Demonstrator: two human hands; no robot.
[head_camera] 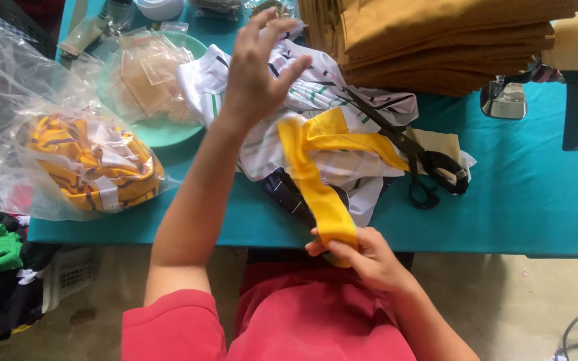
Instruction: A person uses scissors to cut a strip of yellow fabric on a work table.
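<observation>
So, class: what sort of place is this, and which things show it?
Probably a small garment or sewing workshop: large black scissors lie on cut fabric pieces, folded brown cloth is stacked behind, and the right hand holds a yellow fabric strip.

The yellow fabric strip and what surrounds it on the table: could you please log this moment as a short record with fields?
right hand: right hand pinches the near end of the yellow fabric strip, grip closed on it
left hand: left hand raised, fingers spread, holding nothing, above the white striped fabric
tool: black scissors lie on the fabric pile
surface: teal table
left side: clear bag of yellow striped pieces
far side: stack of folded mustard cloth
</observation>
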